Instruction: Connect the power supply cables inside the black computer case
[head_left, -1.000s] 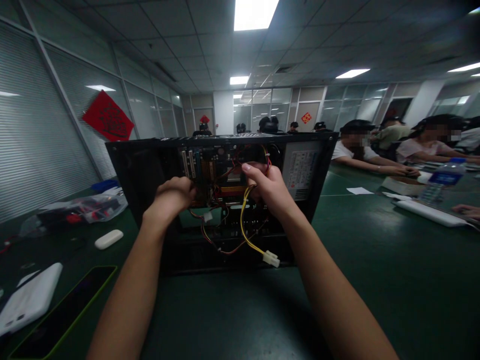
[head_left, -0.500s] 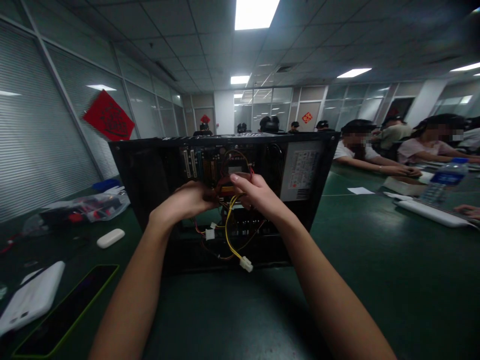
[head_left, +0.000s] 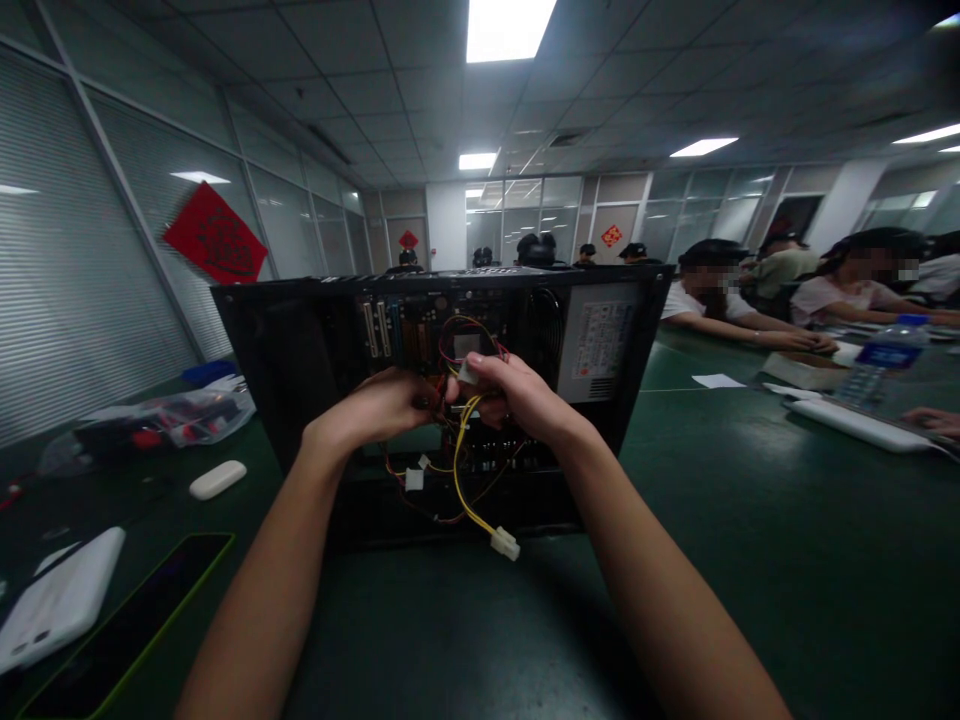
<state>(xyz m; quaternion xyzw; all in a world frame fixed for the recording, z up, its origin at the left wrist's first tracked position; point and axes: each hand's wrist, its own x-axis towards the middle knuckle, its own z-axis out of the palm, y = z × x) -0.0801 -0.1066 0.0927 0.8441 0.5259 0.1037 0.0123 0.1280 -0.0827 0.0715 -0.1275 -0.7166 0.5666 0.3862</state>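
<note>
An open black computer case stands on the table before me, its inside facing me. My right hand pinches a pale cable connector between thumb and fingers, in front of the motherboard. Beside it, my left hand is closed at the bundle of thin wires; its fingertips are partly hidden. Below the right hand hangs a yellow cable ending in a white plug. Another white connector dangles under my left hand. The power supply fills the case's upper right.
To the left lie a plastic bag of parts, a white oval case, a white device and a green-edged phone. A water bottle, an open box and seated people are on the right.
The pale connector now shows at my right fingertips, where brown wires covered the spot before. My left fingers have curled closer to the wires. The yellow cable's plug has swung slightly right and down.
</note>
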